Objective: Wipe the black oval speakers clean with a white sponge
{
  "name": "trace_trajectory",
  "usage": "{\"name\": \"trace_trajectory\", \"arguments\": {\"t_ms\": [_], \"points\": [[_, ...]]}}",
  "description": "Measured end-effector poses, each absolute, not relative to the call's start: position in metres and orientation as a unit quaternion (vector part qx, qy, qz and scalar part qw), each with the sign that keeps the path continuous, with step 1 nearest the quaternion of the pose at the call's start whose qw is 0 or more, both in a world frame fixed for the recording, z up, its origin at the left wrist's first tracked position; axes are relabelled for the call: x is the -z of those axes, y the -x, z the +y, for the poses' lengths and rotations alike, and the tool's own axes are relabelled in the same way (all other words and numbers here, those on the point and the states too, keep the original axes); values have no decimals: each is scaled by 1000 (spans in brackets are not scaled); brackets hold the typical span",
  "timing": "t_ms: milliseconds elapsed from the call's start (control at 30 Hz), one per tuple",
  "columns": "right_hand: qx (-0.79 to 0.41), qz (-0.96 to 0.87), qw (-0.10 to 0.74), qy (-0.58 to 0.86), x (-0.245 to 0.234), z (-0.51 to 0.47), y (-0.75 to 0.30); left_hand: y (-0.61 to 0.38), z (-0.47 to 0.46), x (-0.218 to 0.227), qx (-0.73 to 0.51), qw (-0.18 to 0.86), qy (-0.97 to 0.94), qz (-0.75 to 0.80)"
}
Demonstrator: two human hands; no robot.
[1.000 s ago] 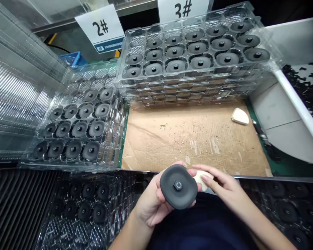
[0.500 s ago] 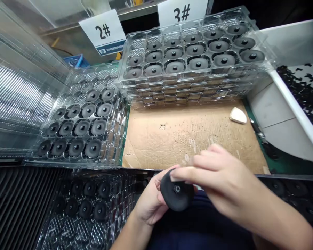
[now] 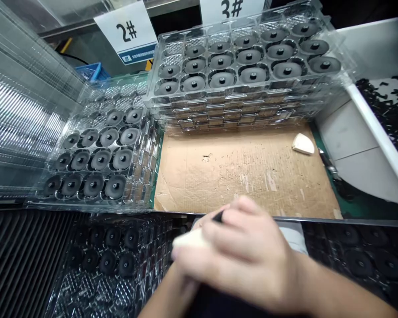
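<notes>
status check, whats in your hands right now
Right hand holding pale wedge pad, blurred. Left hand low, mostly hidden. Dark disc nearly all hidden behind right hand.

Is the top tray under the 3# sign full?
Not quite: the top tray holds dark discs, but its back-left corner pocket looks empty.

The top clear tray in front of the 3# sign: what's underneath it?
Beneath the top tray sit more clear plastic trays, stacked on a sheet of brown cardboard. Whatever those lower trays hold is mostly hidden by the layers above them.
</notes>
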State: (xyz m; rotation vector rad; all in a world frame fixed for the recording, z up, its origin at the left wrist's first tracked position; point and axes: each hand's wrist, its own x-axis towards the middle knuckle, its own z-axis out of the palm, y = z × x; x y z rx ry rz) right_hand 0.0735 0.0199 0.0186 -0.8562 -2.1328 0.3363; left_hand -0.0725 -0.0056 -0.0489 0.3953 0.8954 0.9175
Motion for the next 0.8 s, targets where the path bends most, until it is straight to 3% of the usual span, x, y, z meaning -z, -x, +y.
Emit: {"name": "trace_trajectory", "arguments": {"t_ms": [200,367,467,667,800], "points": [[-160,-746,277,584,42,25,-124,75,2,46,-448,828,-138,307],[-342,-711,218,575,79,-21,-120,75,4,42,-452,841,-127,268],[-392,-705,203,555,83,-41,-100,72,5,37,-440,849,-116,268],[-388,-668,251,583,64,-29,-109,71,4,37,-437,848,-135,269],[-320,-617,361,622,23,-18,-113,68,0,37,-431,841,-137,297]]}}
